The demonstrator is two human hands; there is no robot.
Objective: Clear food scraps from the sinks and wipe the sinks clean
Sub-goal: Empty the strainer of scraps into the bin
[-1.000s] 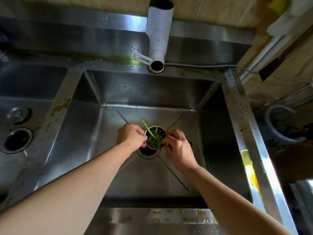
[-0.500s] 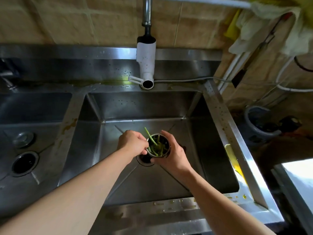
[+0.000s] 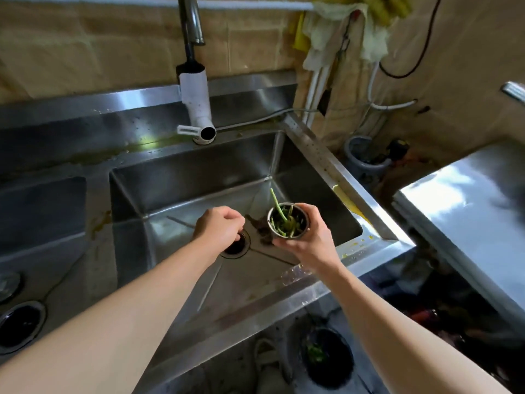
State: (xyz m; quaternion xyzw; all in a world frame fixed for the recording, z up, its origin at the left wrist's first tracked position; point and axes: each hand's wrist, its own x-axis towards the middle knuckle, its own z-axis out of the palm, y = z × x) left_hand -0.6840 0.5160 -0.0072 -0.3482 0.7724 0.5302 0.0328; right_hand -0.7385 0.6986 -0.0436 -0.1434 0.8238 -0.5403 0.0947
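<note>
My right hand (image 3: 306, 243) holds a round metal strainer basket (image 3: 288, 220) full of green vegetable scraps, lifted above the right part of the steel sink (image 3: 199, 177). One green stalk sticks up out of the basket. My left hand (image 3: 218, 227) hovers loosely curled over the open drain hole (image 3: 235, 247) in the sink floor and holds nothing that I can see. Dark scraps (image 3: 260, 226) lie on the sink floor beside the drain.
A white-tipped faucet (image 3: 199, 109) hangs over the sink's back rim. A second sink (image 3: 42, 211) with its own drain (image 3: 20, 325) lies to the left. On the floor below stands a dark bin (image 3: 326, 359); a steel counter (image 3: 468, 211) is at the right. Cloths (image 3: 341, 29) hang on the wall.
My right hand has lifted the strainer basket out of the drain and carried it right. My left hand has let go of the basket and stays over the drain. The view swung right.
</note>
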